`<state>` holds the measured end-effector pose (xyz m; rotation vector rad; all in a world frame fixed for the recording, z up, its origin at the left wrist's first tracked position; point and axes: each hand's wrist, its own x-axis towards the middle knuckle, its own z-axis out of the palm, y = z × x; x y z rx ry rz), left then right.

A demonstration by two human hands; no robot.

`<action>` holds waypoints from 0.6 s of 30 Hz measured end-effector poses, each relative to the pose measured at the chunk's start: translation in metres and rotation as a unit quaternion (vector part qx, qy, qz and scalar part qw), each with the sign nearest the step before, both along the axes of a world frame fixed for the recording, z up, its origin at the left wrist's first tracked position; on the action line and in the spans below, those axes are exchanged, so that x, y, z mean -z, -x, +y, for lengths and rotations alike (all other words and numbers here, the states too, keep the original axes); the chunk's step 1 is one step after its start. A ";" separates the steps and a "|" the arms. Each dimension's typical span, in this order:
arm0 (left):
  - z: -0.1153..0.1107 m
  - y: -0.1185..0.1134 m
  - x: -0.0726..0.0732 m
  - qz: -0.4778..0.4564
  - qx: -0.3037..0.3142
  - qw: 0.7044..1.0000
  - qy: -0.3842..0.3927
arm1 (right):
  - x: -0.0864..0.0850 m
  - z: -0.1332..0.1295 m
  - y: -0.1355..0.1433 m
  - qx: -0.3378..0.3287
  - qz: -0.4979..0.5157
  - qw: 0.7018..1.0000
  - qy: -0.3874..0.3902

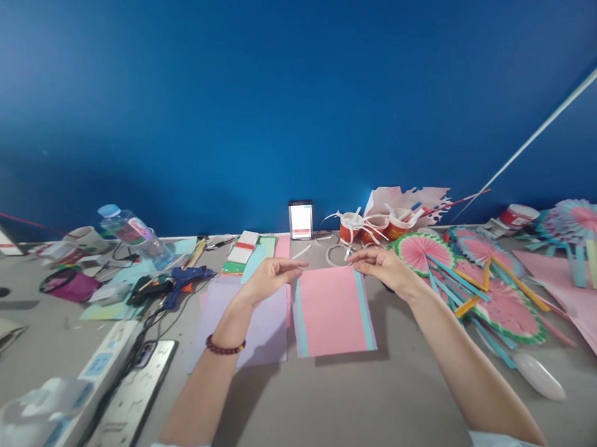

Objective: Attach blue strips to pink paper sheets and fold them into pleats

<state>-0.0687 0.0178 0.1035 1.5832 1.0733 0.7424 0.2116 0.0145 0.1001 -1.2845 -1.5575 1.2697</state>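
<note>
A pink sheet of paper (332, 312) with a light blue strip along each side is held up by its far corners. My left hand (276, 277) pinches the far left corner between thumb and fingers. At the far right corner, my right hand (378, 265) grips the paper the same way. A shadow falls below the sheet's near edge, so it seems slightly raised off the table. To its left lie lilac sheets (218, 321), partly covered by my left forearm.
Left are a power strip (94, 377), a phone (132, 399), a blue glue gun (186, 279) and a plastic bottle (136, 232). Watermelon-patterned paper fans (507, 299) and a white computer mouse (539, 375) lie right. Red cups (351, 229) and a propped phone (301, 221) stand at the back.
</note>
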 end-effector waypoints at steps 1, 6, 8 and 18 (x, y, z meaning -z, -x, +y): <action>0.000 0.001 0.001 -0.005 0.014 1.000 0.001 | 0.000 0.000 -0.001 -0.003 -0.001 1.000 0.004; 0.002 0.001 0.002 -0.005 0.021 1.000 0.019 | -0.002 0.000 -0.001 -0.002 -0.012 1.000 0.005; 0.003 0.001 0.002 -0.013 0.007 1.000 0.022 | -0.002 0.000 -0.001 0.003 -0.007 1.000 0.010; 0.004 -0.010 0.009 0.113 -0.099 0.958 -0.244 | 0.000 -0.005 0.015 0.064 0.020 0.997 -0.046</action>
